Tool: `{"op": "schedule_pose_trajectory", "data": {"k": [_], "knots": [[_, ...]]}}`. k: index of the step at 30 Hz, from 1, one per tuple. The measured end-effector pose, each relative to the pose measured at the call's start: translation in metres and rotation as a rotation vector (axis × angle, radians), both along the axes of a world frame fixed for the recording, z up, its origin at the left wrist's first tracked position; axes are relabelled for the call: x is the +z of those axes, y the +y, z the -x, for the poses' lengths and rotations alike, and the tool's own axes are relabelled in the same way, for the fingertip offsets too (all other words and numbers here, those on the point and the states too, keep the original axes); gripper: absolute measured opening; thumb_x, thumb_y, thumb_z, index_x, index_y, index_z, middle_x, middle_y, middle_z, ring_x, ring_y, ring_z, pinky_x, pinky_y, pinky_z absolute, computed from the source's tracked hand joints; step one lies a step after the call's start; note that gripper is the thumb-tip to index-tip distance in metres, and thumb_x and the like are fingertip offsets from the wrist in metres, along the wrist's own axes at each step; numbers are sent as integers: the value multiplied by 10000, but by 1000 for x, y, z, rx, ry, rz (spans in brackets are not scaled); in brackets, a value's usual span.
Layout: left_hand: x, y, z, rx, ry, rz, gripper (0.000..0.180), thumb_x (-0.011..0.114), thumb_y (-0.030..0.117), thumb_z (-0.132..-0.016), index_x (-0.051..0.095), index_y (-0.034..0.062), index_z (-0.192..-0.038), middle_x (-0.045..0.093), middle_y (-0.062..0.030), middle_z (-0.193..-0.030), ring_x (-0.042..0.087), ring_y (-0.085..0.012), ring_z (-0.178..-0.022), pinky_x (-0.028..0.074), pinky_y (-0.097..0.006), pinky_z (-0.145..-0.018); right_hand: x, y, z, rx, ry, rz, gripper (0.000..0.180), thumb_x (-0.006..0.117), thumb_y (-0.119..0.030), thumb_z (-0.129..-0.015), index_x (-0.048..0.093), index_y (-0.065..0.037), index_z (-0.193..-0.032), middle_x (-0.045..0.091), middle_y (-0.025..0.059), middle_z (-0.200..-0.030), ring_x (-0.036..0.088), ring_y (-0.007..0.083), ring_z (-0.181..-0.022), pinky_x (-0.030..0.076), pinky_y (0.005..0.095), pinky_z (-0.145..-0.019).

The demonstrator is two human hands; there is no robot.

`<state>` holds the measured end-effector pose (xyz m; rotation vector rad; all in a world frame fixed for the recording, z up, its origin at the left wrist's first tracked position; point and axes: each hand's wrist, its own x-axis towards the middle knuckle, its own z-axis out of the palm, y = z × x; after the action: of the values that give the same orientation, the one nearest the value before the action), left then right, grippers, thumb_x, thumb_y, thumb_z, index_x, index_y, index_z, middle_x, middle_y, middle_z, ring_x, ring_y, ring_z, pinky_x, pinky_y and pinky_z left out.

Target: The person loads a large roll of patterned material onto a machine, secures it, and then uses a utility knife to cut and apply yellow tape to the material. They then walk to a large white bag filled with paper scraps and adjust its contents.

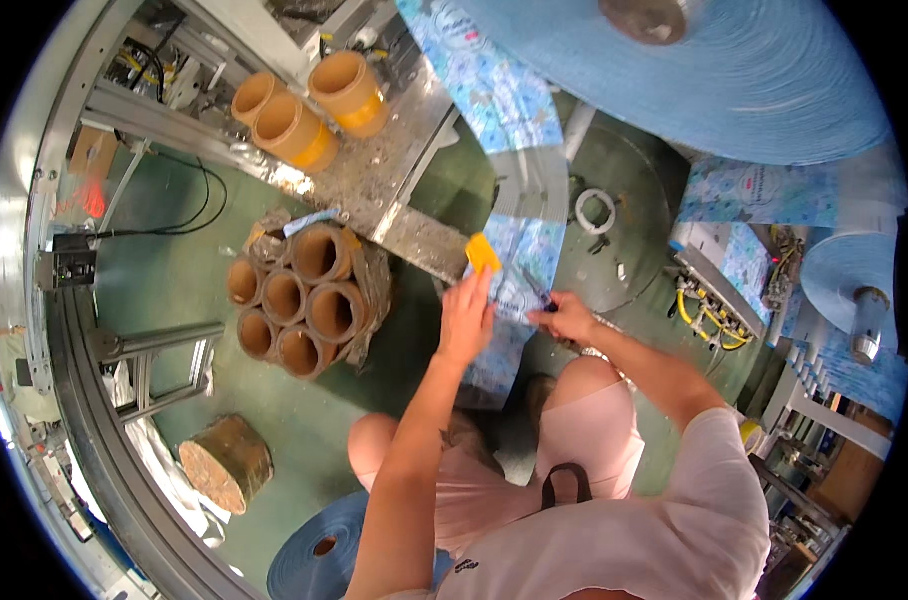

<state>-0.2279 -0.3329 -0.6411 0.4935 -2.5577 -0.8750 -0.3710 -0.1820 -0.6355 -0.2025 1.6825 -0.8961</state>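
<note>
A strip of blue printed film [530, 245] hangs from a large roll toward my knees. My left hand [464, 318] is at the strip's left edge, its fingers closed on a small flat yellow piece [482, 253] that overlaps the film; whether this is tape or card I cannot tell. On the other side, my right hand [571, 320] grips a slim dark tool [540, 293] whose thin end points up and left over the film. Its exact kind is too small to make out. Below my hands the film's lower part [496, 360] hangs between my knees.
A huge blue film roll [774, 90] fills the upper right. Several cardboard tubes [329, 255] stand bundled at left, and others [294, 130] on a metal ledge [424, 240]. A white ring [596, 211] lies beyond my right hand. Another blue roll [309, 555] is beside me.
</note>
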Motion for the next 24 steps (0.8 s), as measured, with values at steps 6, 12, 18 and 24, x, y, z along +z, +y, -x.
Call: {"op": "schedule_pose_trajectory", "data": {"k": [6, 12, 18, 24], "knots": [[-17, 30, -1, 74, -54, -62, 638, 631, 137, -737, 335, 38, -1294, 419, -159, -1207, 463, -322, -1005, 335, -410, -867, 4, 28, 22, 4, 238, -8, 335, 686, -285, -748, 557, 5, -855, 538, 38, -639, 459, 85, -471, 384, 258, -423], [-19, 47, -11, 53, -152, 52, 601, 615, 177, -754, 356, 39, -1278, 446, -145, -1191, 477, -265, -1015, 333, -388, -849, -6, -17, 54, -140, 502, 120, 393, 698, -298, -717, 576, 10, -929, 559, 38, -679, 466, 133, -561, 419, 294, -555], [0, 27, 13, 236, 102, 167, 608, 607, 215, -765, 350, -16, -1265, 471, -154, -1170, 478, -302, -985, 336, -425, -857, -4, -24, 43, -46, 166, -62, 271, 672, -243, -725, 610, -16, -859, 564, 67, -618, 536, 177, -590, 454, 315, -585], [-37, 13, 17, 62, -21, 127, 653, 630, 244, -741, 345, -16, -1268, 455, -170, -1188, 463, -321, -1013, 315, -436, -916, 142, -14, 76, -121, 1449, 587, 501, 549, 38, -669, 523, -94, -1151, 630, 122, -864, 627, 271, -773, 506, 328, -670]]}}
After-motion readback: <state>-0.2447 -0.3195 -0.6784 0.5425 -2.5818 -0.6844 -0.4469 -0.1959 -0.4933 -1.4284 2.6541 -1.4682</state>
